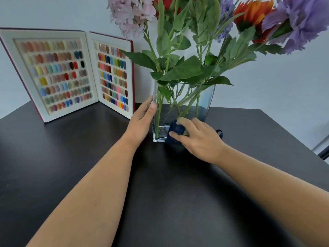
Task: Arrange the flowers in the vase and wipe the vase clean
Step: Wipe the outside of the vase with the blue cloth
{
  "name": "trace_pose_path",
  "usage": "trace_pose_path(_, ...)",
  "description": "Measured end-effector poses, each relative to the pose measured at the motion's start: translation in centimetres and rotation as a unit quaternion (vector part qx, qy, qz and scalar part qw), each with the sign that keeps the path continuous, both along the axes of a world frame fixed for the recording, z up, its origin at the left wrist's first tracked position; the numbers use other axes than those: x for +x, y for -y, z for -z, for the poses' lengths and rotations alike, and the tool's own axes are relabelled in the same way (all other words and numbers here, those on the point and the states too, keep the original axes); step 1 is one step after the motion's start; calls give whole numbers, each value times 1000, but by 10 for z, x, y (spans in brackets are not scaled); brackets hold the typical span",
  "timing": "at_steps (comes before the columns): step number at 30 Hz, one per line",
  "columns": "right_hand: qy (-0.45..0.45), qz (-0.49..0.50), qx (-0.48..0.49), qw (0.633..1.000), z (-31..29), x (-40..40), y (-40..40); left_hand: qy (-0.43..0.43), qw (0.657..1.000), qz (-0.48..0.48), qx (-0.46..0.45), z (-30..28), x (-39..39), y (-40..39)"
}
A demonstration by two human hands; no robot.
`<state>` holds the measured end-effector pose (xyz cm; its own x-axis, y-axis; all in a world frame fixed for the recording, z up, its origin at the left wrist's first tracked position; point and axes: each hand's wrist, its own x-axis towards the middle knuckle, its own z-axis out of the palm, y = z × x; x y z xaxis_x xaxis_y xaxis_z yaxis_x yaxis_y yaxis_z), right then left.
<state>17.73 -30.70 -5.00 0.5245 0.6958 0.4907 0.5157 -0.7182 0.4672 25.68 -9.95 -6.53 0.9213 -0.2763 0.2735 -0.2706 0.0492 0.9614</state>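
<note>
A clear rectangular glass vase [204,97] stands on the black table and holds several artificial flowers [181,68] with green stems, pink, red, orange and purple blooms above. My left hand [140,122] presses flat against the vase's left wall, thumb on the front corner. My right hand [197,138] holds a bunched dark blue cloth [175,130] against the lower front face of the vase; a loop of the cloth sticks out behind the hand on the right.
An open book-like display of coloured nail samples [58,73] stands upright at the back left of the black table [169,193]. A pale wall is behind. The table's right edge runs diagonally at the far right.
</note>
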Motion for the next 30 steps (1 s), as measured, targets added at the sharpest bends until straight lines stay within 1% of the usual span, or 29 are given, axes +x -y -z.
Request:
trace_pose_path(2,-18,9,-22,1000,-1,-1,9,-5,1000,6,4,-1,-1,0)
trace_pose_path(5,-19,22,22,999,-9,-3,19,-12,1000,14,5,0,-4,0)
trace_pose_path(7,1,46,108,993,-21,-7,24,-17,1000,20,9,2,-3,0)
trace_pose_path(9,24,73,218,973,-38,-8,27,-21,999,17,20,5,-1,-1)
trace_pose_path(11,46,78,270,959,-52,-6,33,-24,999,16,27,5,-2,-1)
trace_pose_path(13,80,69,285,953,-54,-3,36,-23,999,15,26,4,-2,0)
trace_pose_path(16,81,74,309,945,-32,-3,34,-22,999,19,26,5,-2,-1)
trace_pose_path(18,53,65,266,960,-7,-7,37,-22,999,19,30,6,-1,0)
trace_pose_path(20,17,52,186,981,10,-12,43,-19,999,15,36,7,-1,1)
trace_pose_path(22,-6,52,125,991,10,-15,46,-18,999,11,40,8,1,1)
trace_pose_path(23,-8,55,116,992,6,-16,47,-17,999,9,42,7,0,1)
trace_pose_path(24,-2,57,126,990,-1,-16,49,-15,999,7,44,7,0,1)
trace_pose_path(25,11,61,155,986,-10,-15,50,-10,999,4,47,6,-1,1)
trace_pose_path(28,70,78,281,954,-43,-9,53,16,998,-11,65,4,-5,3)
trace_pose_path(30,95,83,331,935,-57,-6,52,29,997,-21,72,3,-6,5)
